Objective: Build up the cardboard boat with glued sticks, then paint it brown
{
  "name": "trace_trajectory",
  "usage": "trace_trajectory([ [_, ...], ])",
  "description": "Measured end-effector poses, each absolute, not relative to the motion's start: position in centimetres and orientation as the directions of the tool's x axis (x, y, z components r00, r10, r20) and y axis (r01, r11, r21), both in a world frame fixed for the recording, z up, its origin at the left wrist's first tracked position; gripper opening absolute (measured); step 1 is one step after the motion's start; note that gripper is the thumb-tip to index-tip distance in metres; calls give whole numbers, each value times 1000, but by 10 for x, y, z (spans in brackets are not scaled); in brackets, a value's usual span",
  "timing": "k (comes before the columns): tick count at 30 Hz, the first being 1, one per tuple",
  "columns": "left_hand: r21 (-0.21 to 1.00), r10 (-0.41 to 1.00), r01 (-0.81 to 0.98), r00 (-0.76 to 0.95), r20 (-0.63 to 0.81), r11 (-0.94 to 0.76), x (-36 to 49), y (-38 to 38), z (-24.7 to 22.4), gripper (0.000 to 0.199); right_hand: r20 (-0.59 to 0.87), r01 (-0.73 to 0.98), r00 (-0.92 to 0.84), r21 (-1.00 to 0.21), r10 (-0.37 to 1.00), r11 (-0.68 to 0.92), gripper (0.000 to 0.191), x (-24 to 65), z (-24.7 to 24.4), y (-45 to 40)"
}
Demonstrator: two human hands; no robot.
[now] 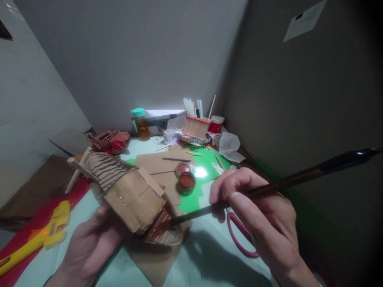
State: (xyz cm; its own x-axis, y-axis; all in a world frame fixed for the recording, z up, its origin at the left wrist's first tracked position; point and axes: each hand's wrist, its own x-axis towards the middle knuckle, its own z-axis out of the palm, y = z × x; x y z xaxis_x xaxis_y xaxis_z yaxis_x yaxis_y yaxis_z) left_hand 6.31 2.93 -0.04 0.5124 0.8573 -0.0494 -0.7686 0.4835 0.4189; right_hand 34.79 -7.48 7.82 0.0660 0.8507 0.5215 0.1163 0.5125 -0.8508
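Note:
My left hand [92, 243] holds a cardboard boat model [134, 195] from below, tilted, with corrugated strips at both ends. Between the fingers of my right hand [257, 211] is a long dark paintbrush [269, 187]. Its tip touches the model's right end, where a patch of reddish-brown paint [160, 224] covers part of the corrugated surface. Behind the model, an open jar of brown paint [186, 182] stands beside its lid [182, 169]. The underside of the model and some fingertips of my left hand are hidden.
A yellow glue gun [44, 235] lies at left, red-handled scissors [239, 235] under my right hand. Farther back are reddish-brown models [110, 140], a bottle with a teal lid [141, 125], a white cup [169, 136], a wooden holder [196, 127] and a red cup [216, 125].

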Motion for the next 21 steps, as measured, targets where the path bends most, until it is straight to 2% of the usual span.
trace_trajectory([
  [8,446,847,-753,530,-23,484,68,27,6,34,594,284,51,-779,803,559,17,347,79,-78],
  [16,473,870,-758,491,-41,450,65,29,1,31,684,303,-26,-690,729,658,16,345,81,-78],
  [19,470,863,-751,502,-50,464,63,30,0,33,655,294,-22,-718,755,631,16,344,82,-81],
  [21,465,853,-743,520,-53,482,62,31,-1,35,633,263,43,-753,773,603,15,344,82,-83],
])
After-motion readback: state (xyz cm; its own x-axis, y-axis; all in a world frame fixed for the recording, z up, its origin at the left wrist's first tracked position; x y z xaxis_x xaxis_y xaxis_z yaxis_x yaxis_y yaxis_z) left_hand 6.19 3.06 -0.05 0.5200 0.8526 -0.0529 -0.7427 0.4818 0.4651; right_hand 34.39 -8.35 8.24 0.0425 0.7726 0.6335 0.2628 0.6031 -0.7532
